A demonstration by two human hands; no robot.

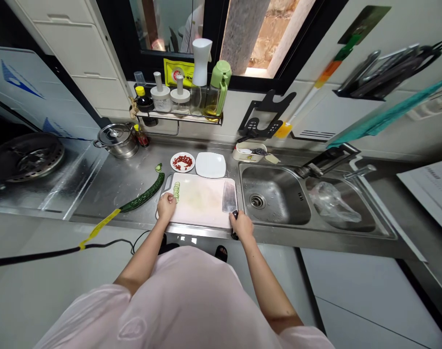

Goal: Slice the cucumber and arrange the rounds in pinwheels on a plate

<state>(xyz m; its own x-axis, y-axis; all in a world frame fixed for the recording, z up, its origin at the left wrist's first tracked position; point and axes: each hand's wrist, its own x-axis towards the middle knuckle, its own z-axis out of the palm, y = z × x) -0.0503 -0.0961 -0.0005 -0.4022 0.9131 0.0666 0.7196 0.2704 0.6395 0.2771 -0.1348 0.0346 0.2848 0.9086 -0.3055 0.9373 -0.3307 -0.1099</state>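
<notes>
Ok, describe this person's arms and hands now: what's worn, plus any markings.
The left hand and the right hand are bare, with no gloves, and the forearms are uncovered. The person wears a loose pale pink top with wide short sleeves, and a faint oval mark shows on the cloth.

- A rectangular plastic cutting board [202,201]: white, faintly tinged pale green at its middle
- On the board's left end, round cucumber slices [176,192]: pale green with darker green rims
- On the board's right end, a broad steel cleaver [229,196]: grey blade, black handle
- Left of the board, a long curved cucumber [142,193]: dark green skin, lighter streaks
- Behind the board, a small round ceramic plate [182,162]: white, scattered with red flakes
- Beside that plate, a square ceramic plate [210,165]: plain white
- Left of the board, a thin cable [60,250]: black, wrapped with yellow tape
- In front of the board, a loose shirt [184,295]: pale pink
</notes>
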